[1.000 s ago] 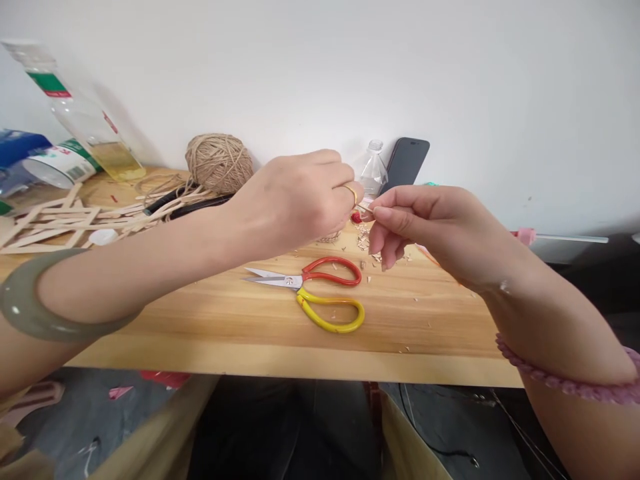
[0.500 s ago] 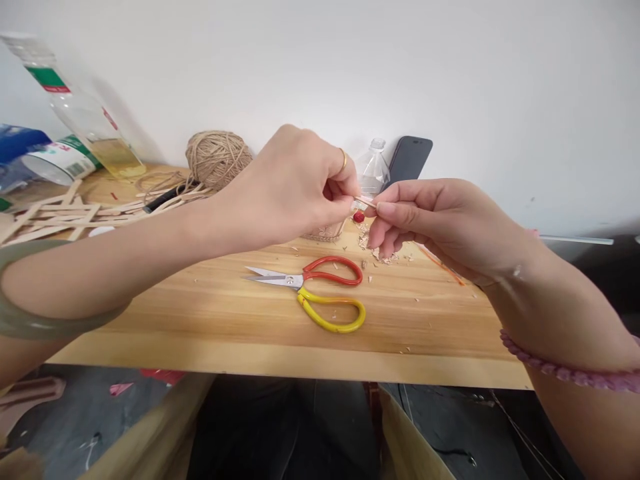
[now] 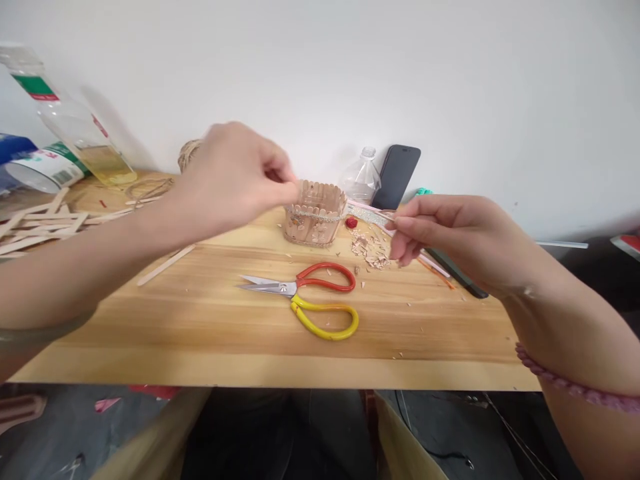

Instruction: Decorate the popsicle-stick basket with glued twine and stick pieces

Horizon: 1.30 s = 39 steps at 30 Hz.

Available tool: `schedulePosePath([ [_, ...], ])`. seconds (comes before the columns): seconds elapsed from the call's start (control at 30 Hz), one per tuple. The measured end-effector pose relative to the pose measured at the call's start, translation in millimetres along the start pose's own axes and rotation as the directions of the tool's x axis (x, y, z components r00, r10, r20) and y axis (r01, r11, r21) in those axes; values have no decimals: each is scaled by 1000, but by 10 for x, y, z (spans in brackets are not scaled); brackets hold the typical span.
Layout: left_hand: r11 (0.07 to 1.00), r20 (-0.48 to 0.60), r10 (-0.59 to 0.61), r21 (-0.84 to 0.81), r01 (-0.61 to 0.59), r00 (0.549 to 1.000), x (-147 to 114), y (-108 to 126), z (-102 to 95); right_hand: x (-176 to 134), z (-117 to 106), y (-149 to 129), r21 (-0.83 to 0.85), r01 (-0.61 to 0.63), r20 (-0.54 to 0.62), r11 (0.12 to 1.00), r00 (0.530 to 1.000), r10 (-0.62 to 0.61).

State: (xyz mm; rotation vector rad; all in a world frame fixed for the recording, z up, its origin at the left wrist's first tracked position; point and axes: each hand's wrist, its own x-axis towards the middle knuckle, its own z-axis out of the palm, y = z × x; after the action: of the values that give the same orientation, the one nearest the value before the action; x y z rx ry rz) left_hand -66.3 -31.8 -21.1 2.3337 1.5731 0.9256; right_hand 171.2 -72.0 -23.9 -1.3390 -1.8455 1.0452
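Observation:
My left hand is slightly blurred, thumb and fingertips pinched together beside a small basket made of wooden sticks. Whatever those fingertips hold, if anything, I cannot make out. Between the thumb and forefinger of my right hand is a thin wooden sliver, pointing left. Scissors with one red and one yellow handle lie on the table below both hands, blades parted and pointing left. Wood shavings and a small red object lie between the basket and my right hand.
Loose flat wooden sticks pile up on the left, near a leaning glass bottle. A twine ball is partly behind my left hand. A cut plastic bottle and a phone stand against the wall.
My hands have drawn apart: the left moved left, away from the sliver, and the right moved slightly right with it. The basket has come into fuller view.

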Motion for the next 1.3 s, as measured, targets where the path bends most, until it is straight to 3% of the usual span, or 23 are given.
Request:
schedulePosePath([
  [0.03,998,18,-67,13,66,998,0,-89,-25,-28,-63,69,-8,-29,-24,1000,999,28],
  [0.1,997,103,-72,26,70,992,-6,-275,-44,-83,-167,218,-42,-79,-58,996,995,76],
  [0.17,999,190,-25,-22,30,982,-17,-442,-17,-137,-215,353,-96,-142,-62,985,989,136],
  [0.3,996,217,86,-16,-85,972,-92,-579,116,-268,-124,489,-149,-187,-65,971,982,179],
  [0.4,992,226,111,37,-122,968,-266,-446,237,-428,98,452,-206,-182,-109,962,981,162],
  [0.47,962,382,272,-141,-235,883,-435,-288,331,-552,291,395,-200,-148,-56,968,989,140],
  [0.53,882,410,450,-341,-324,793,-605,-132,431,-661,476,339,-214,-155,32,964,986,166],
  [0.67,821,328,545,-397,-411,772,-803,46,582,-789,691,261,-221,-138,128,965,977,169],
  [0.8,806,296,573,-376,-458,764,-809,67,627,-829,722,208,-237,-135,110,962,980,164],
  [0.97,738,297,664,-406,-539,686,-807,43,635,-808,727,217,-241,-90,146,966,981,128],
  [1.13,765,334,631,-423,-487,701,-817,45,613,-770,733,300,-265,-39,170,963,982,86],
  [1.3,848,335,495,-386,-362,802,-831,67,634,-746,766,383,-350,54,172,935,985,7],
])
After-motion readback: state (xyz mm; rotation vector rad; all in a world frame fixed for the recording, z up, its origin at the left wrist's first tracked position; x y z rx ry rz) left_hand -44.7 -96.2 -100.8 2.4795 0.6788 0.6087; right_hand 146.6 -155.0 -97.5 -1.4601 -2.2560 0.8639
